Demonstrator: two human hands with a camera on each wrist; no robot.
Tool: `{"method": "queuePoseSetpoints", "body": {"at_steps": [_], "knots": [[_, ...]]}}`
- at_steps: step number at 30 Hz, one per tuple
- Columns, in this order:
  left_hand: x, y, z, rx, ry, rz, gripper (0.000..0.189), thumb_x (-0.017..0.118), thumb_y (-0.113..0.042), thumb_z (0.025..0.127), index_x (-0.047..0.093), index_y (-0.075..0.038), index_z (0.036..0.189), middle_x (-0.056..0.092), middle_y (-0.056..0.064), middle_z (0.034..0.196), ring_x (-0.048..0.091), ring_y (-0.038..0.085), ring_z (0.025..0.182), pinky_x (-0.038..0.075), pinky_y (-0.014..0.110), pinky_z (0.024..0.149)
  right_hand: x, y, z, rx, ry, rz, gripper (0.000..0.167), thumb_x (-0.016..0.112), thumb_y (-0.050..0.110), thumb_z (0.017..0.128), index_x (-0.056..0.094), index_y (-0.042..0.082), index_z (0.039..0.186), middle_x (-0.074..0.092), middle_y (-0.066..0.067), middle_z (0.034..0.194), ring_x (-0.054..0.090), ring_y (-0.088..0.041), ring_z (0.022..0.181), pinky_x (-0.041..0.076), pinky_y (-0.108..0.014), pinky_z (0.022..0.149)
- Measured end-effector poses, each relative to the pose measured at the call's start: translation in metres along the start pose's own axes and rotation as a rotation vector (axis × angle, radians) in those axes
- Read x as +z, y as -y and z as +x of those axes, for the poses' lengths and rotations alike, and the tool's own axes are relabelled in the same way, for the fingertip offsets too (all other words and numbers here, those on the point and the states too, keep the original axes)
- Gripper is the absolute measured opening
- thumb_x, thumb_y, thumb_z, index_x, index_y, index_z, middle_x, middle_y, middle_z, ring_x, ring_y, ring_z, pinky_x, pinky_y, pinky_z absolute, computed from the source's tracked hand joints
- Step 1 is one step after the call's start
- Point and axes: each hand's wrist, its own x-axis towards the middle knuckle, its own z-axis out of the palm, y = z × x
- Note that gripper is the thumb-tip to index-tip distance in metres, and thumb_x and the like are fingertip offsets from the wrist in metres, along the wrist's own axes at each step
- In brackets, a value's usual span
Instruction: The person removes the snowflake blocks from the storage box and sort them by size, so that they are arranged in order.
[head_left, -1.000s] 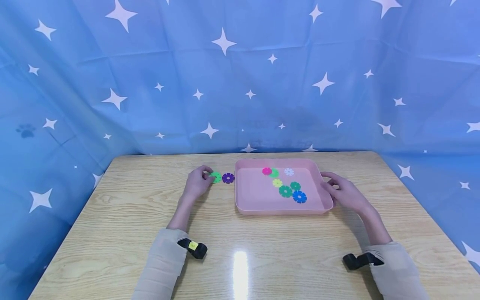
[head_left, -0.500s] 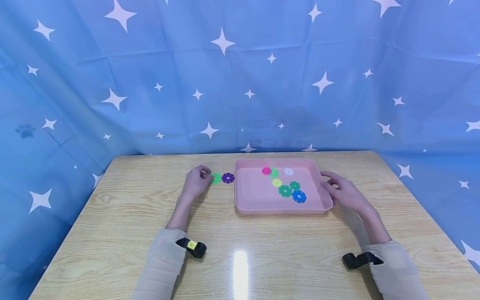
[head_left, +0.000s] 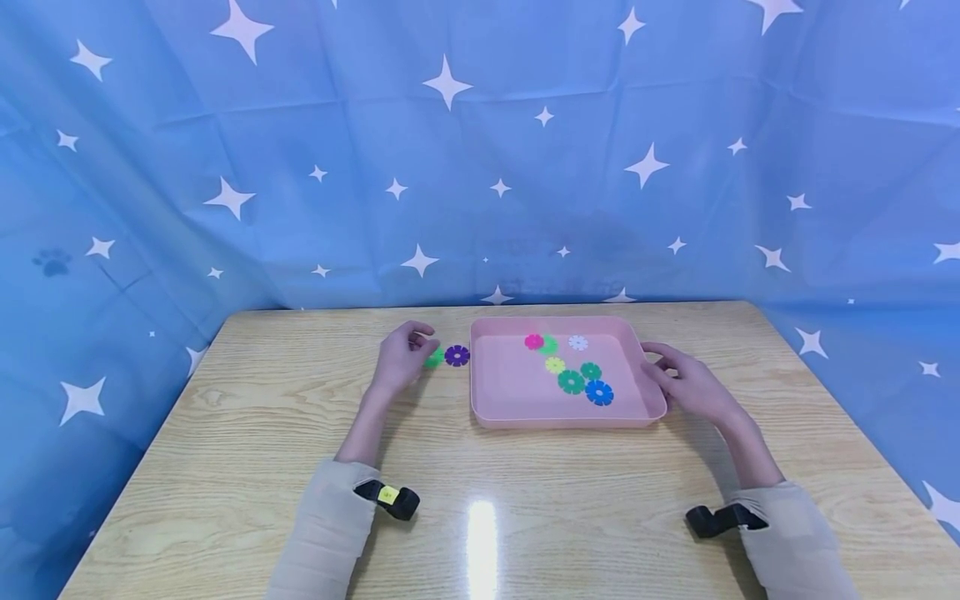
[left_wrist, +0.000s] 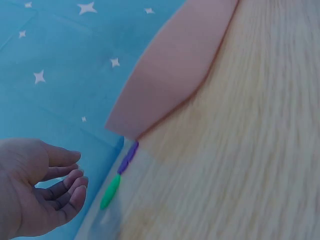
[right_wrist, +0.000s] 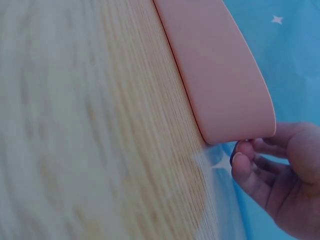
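Observation:
My left hand (head_left: 403, 357) hovers over the table just left of the pink tray (head_left: 517, 408), its fingers loosely bent and holding nothing. Below its thumb lies a light green notched disc (head_left: 435, 358), partly hidden in the head view. Edge-on in the left wrist view, that green disc (left_wrist: 110, 192) sits end to end with the purple notched disc (left_wrist: 128, 158), which reaches the tray's end. My right hand (head_left: 693, 387) grips the right end wall of the tray, with the thumb over the rim and fingers outside.
Inside the tray lie several flat notched discs, among them a blue disc (head_left: 599, 393), a dark green disc (head_left: 571, 382), a yellow disc (head_left: 555, 365) and a pink disc (head_left: 534, 342). A blue star-patterned curtain (head_left: 480, 150) hangs behind the wooden table (head_left: 420, 500).
My left hand has let go of the light green disc and risen slightly to the right. The right hand and the tray have stayed put.

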Motion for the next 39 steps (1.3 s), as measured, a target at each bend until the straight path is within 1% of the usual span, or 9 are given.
{"method": "queuePoseSetpoints", "body": {"at_steps": [7, 11, 14, 18, 23, 28, 30, 34, 39], "knots": [[0.013, -0.021, -0.003, 0.065, 0.008, -0.043, 0.025, 0.068, -0.007, 0.094, 0.065, 0.005, 0.116, 0.065, 0.015, 0.096, 0.061, 0.026, 0.089, 0.053, 0.035, 0.081, 0.000, 0.001, 0.000, 0.001, 0.002, -0.006, 0.054, 0.049, 0.028, 0.108, 0.038, -0.002, 0.150, 0.060, -0.019, 0.099, 0.058, -0.022, 0.064, 0.050, -0.034, 0.054], [0.023, -0.031, -0.006, 0.090, 0.030, -0.079, 0.023, 0.067, -0.005, 0.094, 0.065, 0.005, 0.116, 0.065, 0.015, 0.094, 0.062, 0.026, 0.087, 0.053, 0.034, 0.077, 0.000, 0.000, 0.000, 0.000, 0.003, -0.003, 0.053, 0.049, 0.028, 0.108, 0.038, -0.002, 0.150, 0.060, -0.019, 0.099, 0.058, -0.023, 0.064, 0.050, -0.034, 0.055], [0.031, -0.037, -0.008, 0.095, 0.058, -0.107, 0.024, 0.066, -0.005, 0.096, 0.065, 0.005, 0.117, 0.065, 0.015, 0.094, 0.062, 0.025, 0.085, 0.054, 0.031, 0.074, 0.001, 0.000, 0.001, -0.005, -0.002, -0.010, 0.053, 0.049, 0.028, 0.108, 0.039, -0.002, 0.150, 0.061, -0.018, 0.099, 0.058, -0.022, 0.065, 0.050, -0.033, 0.054], [0.042, -0.044, -0.011, 0.109, 0.087, -0.113, 0.024, 0.067, -0.007, 0.096, 0.065, 0.004, 0.117, 0.065, 0.013, 0.095, 0.061, 0.022, 0.086, 0.052, 0.026, 0.075, 0.001, -0.001, 0.001, -0.011, -0.007, -0.023, 0.052, 0.049, 0.028, 0.108, 0.039, -0.002, 0.150, 0.062, -0.018, 0.100, 0.058, -0.021, 0.068, 0.048, -0.032, 0.054], [0.057, -0.052, -0.014, 0.141, 0.129, -0.117, 0.022, 0.067, -0.006, 0.096, 0.065, 0.003, 0.116, 0.064, 0.011, 0.093, 0.059, 0.020, 0.086, 0.050, 0.025, 0.074, 0.001, -0.001, 0.001, -0.010, -0.004, -0.019, 0.053, 0.049, 0.029, 0.108, 0.038, -0.002, 0.150, 0.062, -0.019, 0.101, 0.059, -0.023, 0.070, 0.049, -0.032, 0.055], [0.073, -0.062, -0.016, 0.140, 0.176, -0.107, 0.019, 0.068, -0.007, 0.096, 0.066, 0.000, 0.113, 0.064, 0.008, 0.093, 0.059, 0.019, 0.086, 0.050, 0.026, 0.077, 0.000, 0.000, 0.001, -0.005, -0.001, -0.022, 0.054, 0.049, 0.029, 0.108, 0.038, -0.003, 0.150, 0.062, -0.019, 0.101, 0.059, -0.023, 0.071, 0.049, -0.032, 0.055], [0.079, -0.064, -0.017, 0.143, 0.190, -0.102, 0.019, 0.068, -0.007, 0.096, 0.067, 0.000, 0.113, 0.064, 0.008, 0.092, 0.059, 0.019, 0.086, 0.051, 0.027, 0.079, -0.001, 0.000, 0.001, -0.004, -0.001, -0.020, 0.054, 0.049, 0.029, 0.108, 0.038, -0.003, 0.150, 0.062, -0.019, 0.101, 0.059, -0.022, 0.070, 0.049, -0.032, 0.054], [0.092, -0.067, -0.017, 0.147, 0.216, -0.103, 0.022, 0.069, -0.007, 0.096, 0.067, 0.002, 0.116, 0.065, 0.007, 0.094, 0.061, 0.018, 0.087, 0.052, 0.026, 0.080, -0.001, -0.001, 0.000, -0.006, 0.000, -0.018, 0.053, 0.049, 0.028, 0.108, 0.038, -0.003, 0.150, 0.062, -0.019, 0.102, 0.059, -0.022, 0.069, 0.049, -0.032, 0.055], [0.107, -0.067, -0.019, 0.123, 0.256, -0.082, 0.023, 0.070, -0.010, 0.095, 0.067, -0.001, 0.116, 0.066, 0.003, 0.093, 0.060, 0.015, 0.086, 0.051, 0.024, 0.079, -0.001, -0.002, 0.001, -0.008, 0.001, -0.016, 0.054, 0.050, 0.029, 0.108, 0.038, -0.003, 0.151, 0.062, -0.019, 0.102, 0.059, -0.022, 0.069, 0.050, -0.032, 0.055]]}}
